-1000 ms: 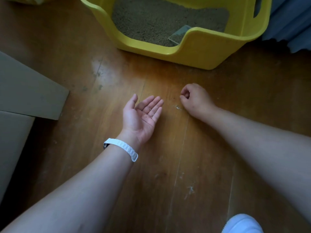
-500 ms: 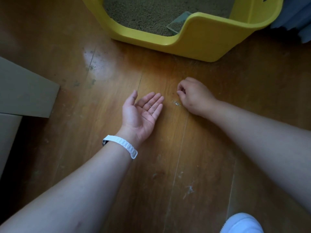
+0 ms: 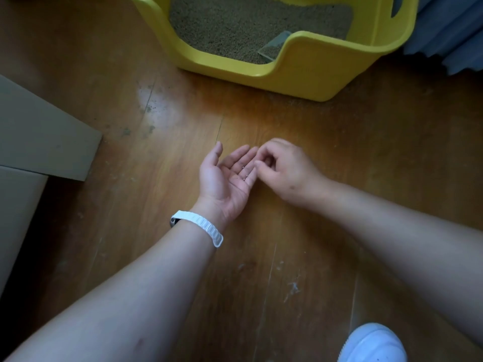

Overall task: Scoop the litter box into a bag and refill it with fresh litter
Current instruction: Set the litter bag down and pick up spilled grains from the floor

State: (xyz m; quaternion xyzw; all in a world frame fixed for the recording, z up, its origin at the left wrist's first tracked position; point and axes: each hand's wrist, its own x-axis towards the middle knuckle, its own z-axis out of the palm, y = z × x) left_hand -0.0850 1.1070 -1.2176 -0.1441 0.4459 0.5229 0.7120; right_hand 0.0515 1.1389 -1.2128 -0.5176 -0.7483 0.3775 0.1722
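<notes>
litter grains (image 3: 245, 173) on upturned left hand (image 3: 224, 180)

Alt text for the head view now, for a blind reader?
The left hand lies palm up over the wood floor, a few small grains on it; the right hand, fingers curled, is at its fingertips. A yellow litter box stands beyond.

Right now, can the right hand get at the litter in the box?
Probably yes: only bare floor separates the right hand from the box, and the litter lies uncovered.
</notes>
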